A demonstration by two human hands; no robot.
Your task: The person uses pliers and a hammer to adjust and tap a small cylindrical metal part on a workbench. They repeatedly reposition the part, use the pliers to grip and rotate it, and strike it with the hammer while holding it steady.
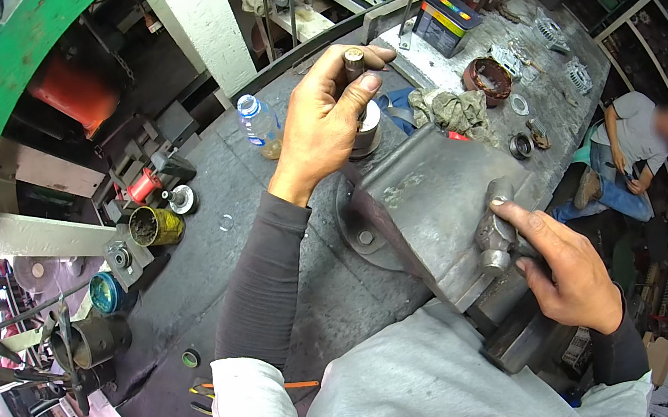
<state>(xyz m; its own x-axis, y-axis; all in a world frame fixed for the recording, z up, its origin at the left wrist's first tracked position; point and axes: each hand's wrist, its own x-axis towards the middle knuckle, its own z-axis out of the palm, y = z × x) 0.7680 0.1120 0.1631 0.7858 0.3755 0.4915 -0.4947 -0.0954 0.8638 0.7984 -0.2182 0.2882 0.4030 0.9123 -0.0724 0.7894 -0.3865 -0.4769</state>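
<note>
My left hand [324, 116] is closed round a short metal rod [354, 65], its round, worn end pointing up. Just below that hand a round metal part [367, 133] with a bright rim shows; whether the rod touches it is hidden. My right hand [567, 270] has its index finger and thumb at a hammer [496, 238], whose steel head rests on or just over the vise. The handle is mostly covered by my fingers. Under the hammer lies the broad grey top of a large bench vise [421, 193], close in front of me.
On the dark bench [189, 297] stand a plastic bottle [258, 125], a yellow can [155, 226] and a blue-rimmed tin [106, 292]. Rags [453, 111], a battery [443, 24] and a copper-wound ring [488, 81] lie beyond. Another person [632, 147] sits at the right.
</note>
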